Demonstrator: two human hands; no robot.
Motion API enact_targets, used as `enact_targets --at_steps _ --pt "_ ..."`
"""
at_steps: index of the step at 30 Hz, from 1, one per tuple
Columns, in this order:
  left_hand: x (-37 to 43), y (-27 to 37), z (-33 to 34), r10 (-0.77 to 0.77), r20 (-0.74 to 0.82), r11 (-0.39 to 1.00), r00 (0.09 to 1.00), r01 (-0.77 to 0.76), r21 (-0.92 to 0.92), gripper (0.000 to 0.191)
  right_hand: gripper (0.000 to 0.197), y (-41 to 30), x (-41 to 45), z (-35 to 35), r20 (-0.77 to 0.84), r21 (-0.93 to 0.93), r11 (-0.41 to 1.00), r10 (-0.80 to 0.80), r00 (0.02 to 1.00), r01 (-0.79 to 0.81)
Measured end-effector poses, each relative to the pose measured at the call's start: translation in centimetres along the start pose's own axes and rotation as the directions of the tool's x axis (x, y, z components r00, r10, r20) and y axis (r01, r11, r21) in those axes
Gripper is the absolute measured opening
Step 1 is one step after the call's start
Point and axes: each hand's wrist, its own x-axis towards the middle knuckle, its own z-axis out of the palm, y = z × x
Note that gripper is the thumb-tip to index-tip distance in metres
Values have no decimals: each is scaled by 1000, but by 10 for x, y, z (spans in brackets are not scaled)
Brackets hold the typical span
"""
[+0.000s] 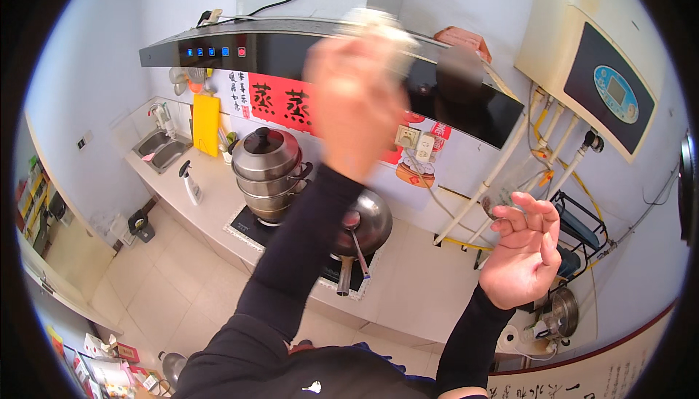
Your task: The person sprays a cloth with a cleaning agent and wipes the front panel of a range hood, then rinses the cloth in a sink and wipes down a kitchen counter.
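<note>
My left hand (357, 101), blurred, is raised in front of the black range hood (284, 56). It holds a whitish cloth (377, 22), also blurred, at the hood's upper edge; whether the cloth touches the hood cannot be told. The hood's front panel has several lit buttons at its left end. My right hand (524, 251) is lifted over the right part of the counter, palm towards me, fingers loosely curled and apart, holding nothing. Below my left forearm lies a wok (374, 224) with a ladle (359, 251) in it, partly hidden by the sleeve.
A lidded steamer pot (267, 172) stands on the stove. Left of it are a spray bottle (190, 186), a yellow cutting board (206, 126) and a double sink (164, 148). A water heater (606, 79) with pipes hangs at right, above a black rack (579, 229).
</note>
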Motion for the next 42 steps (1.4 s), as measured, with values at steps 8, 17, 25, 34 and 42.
enact_targets --at_steps 8,17,25,34,42 --pt "-2 12 -6 180 89 963 980 -158 -217 45 51 7 1 3 -13 -19 1000 14 1000 -14" --pt "-13 4 1 -68 -21 997 997 67 -41 48 46 -3 -7 -16 -45 0 999 -41 998 41" --pt "8 79 18 287 79 910 955 -246 -335 43 45 -14 -10 -25 -69 12 997 -74 995 75" --pt "6 77 16 239 91 921 967 -196 -335 41 44 -20 -16 -33 -74 47 995 -89 993 92" --pt "-23 79 5 342 147 917 928 -294 -270 26 45 -26 -20 -36 -68 68 992 -100 993 104"
